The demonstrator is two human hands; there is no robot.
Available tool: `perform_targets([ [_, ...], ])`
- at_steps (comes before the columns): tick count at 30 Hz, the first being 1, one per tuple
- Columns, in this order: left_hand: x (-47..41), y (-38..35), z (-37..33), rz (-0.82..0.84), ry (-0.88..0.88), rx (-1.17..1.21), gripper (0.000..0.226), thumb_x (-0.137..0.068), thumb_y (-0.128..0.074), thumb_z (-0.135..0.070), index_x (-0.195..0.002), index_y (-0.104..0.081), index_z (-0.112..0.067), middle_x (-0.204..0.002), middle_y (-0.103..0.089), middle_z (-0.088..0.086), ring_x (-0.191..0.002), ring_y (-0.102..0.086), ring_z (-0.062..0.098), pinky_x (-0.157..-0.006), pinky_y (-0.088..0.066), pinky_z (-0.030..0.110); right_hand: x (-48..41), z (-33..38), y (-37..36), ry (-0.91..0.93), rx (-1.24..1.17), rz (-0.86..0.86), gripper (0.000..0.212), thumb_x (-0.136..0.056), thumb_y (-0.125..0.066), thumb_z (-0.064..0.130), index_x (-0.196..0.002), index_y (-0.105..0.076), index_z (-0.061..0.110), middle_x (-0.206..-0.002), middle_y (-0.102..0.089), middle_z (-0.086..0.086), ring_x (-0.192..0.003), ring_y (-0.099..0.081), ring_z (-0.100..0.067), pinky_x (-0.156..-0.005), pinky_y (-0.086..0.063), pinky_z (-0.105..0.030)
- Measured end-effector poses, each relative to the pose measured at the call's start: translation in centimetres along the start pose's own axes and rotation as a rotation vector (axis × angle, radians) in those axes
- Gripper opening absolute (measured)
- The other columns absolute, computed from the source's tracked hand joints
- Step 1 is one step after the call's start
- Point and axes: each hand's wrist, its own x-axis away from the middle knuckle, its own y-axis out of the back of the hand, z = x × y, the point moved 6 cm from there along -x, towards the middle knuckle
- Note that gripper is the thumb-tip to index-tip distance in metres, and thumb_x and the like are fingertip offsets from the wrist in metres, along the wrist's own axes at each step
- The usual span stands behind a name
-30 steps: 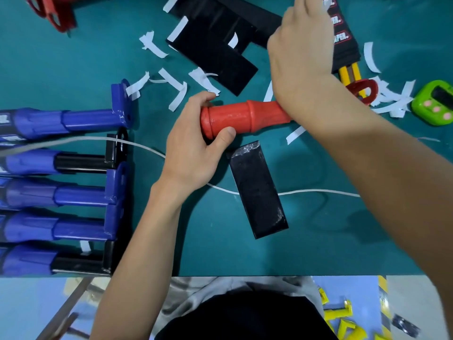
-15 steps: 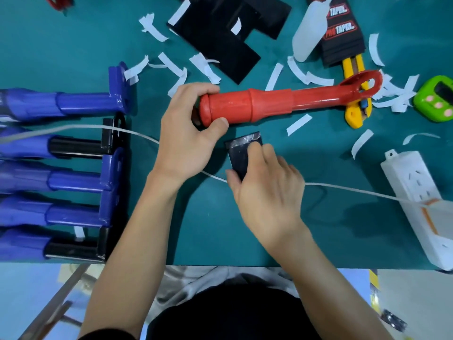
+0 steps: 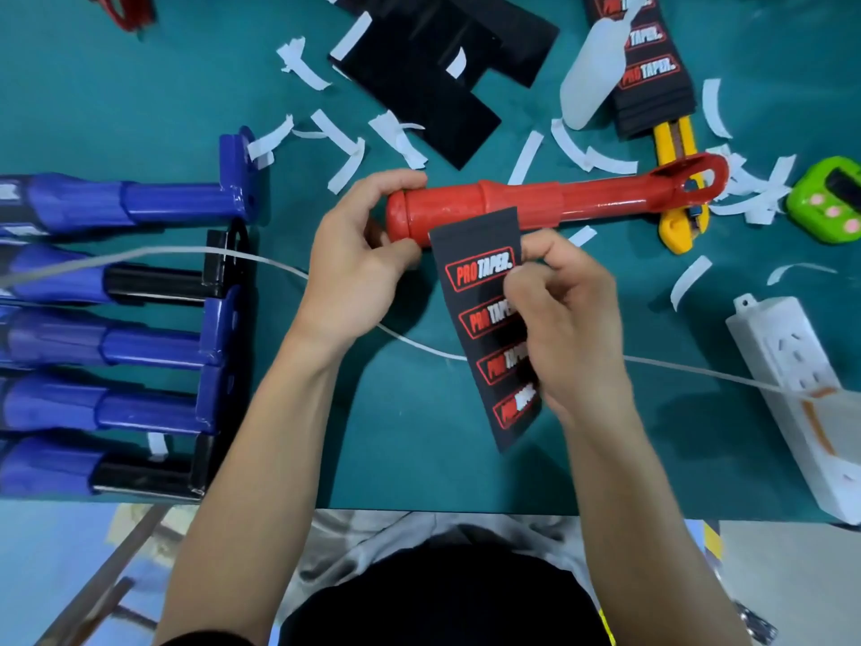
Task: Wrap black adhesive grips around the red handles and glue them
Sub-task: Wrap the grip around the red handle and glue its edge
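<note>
A red handle (image 3: 526, 200) lies across the middle of the green table, its eyelet end pointing right. My left hand (image 3: 361, 268) grips its rounded left end. My right hand (image 3: 566, 319) pinches a black adhesive grip (image 3: 484, 319) printed with red and white PRO TAPER logos. The strip hangs lifted, logo side up, and its top edge overlaps the handle's lower side. More black grips (image 3: 438, 72) lie at the back, and a printed stack (image 3: 650, 67) sits at the back right.
Several blue handles (image 3: 116, 291) lie in a row at left. A white glue bottle (image 3: 589, 74), a yellow utility knife (image 3: 675, 188), a green timer (image 3: 829, 200), a white power strip (image 3: 801, 394), its cord (image 3: 675, 368) and white paper scraps (image 3: 345, 142) surround the work spot.
My right hand came back from the far side, took the black strip off the table, turned it logo side up and raised its top edge to the red handle. The left hand kept its hold.
</note>
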Motion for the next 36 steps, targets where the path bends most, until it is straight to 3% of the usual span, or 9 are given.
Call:
perform_targets([
  [3,0.2,0.2,-0.2,0.004,0.014,0.015,0.066,-0.065,-0.056,0.001,-0.125,-0.069,-0.023,-0.077,-0.054,0.007,-0.063,-0.041,0.014,-0.065,-0.041,0.03,-0.9,-2.4,-1.2,-0.073,-0.078,-0.076,0.018,-0.084,-0.05,0.009,-0.08,-0.066,0.014,-0.06,-0.048,-0.006,-0.054,-0.035,-0.016,-0.048,-0.031,-0.022],
  [9,0.4,0.2,-0.6,0.013,0.031,0.033,0.073,-0.058,-0.052,0.004,-0.125,-0.068,-0.021,-0.072,-0.047,0.004,-0.059,-0.037,0.014,-0.058,-0.036,0.022,-1.2,-4.0,-2.3,-0.049,-0.009,-0.097,0.013,-0.085,-0.052,0.02,-0.08,-0.065,0.018,-0.054,-0.056,0.012,-0.05,-0.043,-0.01,-0.053,-0.038,-0.025],
  [15,0.4,0.1,-0.8,0.017,0.033,0.067,0.072,-0.057,-0.05,0.004,-0.123,-0.067,-0.018,-0.063,-0.044,-0.011,-0.058,-0.035,0.012,-0.056,-0.034,0.022,-1.4,-3.7,-2.4,-0.035,0.03,-0.113,0.013,-0.088,-0.054,0.019,-0.084,-0.066,0.021,-0.055,-0.063,0.007,-0.052,-0.053,-0.013,-0.058,-0.046,-0.032],
  [20,0.6,0.0,-1.3,0.011,0.018,0.081,0.066,-0.061,-0.052,0.0,-0.12,-0.069,-0.022,-0.075,-0.049,0.007,-0.068,-0.038,0.023,-0.064,-0.037,0.031,-1.3,-3.5,-2.4,-0.032,0.042,-0.129,0.014,-0.089,-0.054,0.017,-0.082,-0.066,0.021,-0.054,-0.062,0.009,-0.051,-0.051,-0.01,-0.056,-0.044,-0.028],
  [23,0.5,0.1,-1.2,0.014,0.009,0.092,0.064,-0.062,-0.051,0.0,-0.119,-0.069,-0.022,-0.076,-0.051,0.003,-0.072,-0.037,0.026,-0.064,-0.037,0.029,-1.4,-3.5,-2.4,-0.033,0.052,-0.138,0.014,-0.089,-0.053,0.018,-0.082,-0.065,0.021,-0.054,-0.062,0.008,-0.051,-0.052,-0.011,-0.055,-0.044,-0.027],
  [29,0.3,0.1,-1.1,0.011,-0.002,0.102,0.062,-0.063,-0.05,0.0,-0.118,-0.069,-0.022,-0.072,-0.051,-0.004,-0.069,-0.037,0.021,-0.061,-0.036,0.022,-1.5,-3.7,-2.4,-0.044,0.055,-0.139,0.013,-0.088,-0.053,0.019,-0.083,-0.065,0.019,-0.057,-0.063,0.0,-0.054,-0.053,-0.015,-0.057,-0.046,-0.031],
  [32,0.3,0.1,-1.1,0.011,-0.004,0.101,0.06,-0.065,-0.05,-0.001,-0.117,-0.069,-0.023,-0.069,-0.052,-0.013,-0.066,-0.039,0.013,-0.061,-0.037,0.019,-1.6,-3.8,-2.3,-0.046,0.063,-0.143,0.014,-0.088,-0.053,0.019,-0.083,-0.065,0.019,-0.055,-0.06,0.004,-0.054,-0.051,-0.014,-0.057,-0.045,-0.031],
  [36,0.4,0.1,-1.1,0.013,0.002,0.109,0.059,-0.066,-0.051,-0.001,-0.116,-0.069,-0.026,-0.068,-0.05,-0.009,-0.066,-0.037,0.014,-0.06,-0.036,0.02,-1.6,-3.9,-2.2,-0.055,0.052,-0.139,0.013,-0.087,-0.052,0.019,-0.082,-0.064,0.016,-0.054,-0.059,0.005,-0.053,-0.049,-0.014,-0.057,-0.043,-0.03],
])
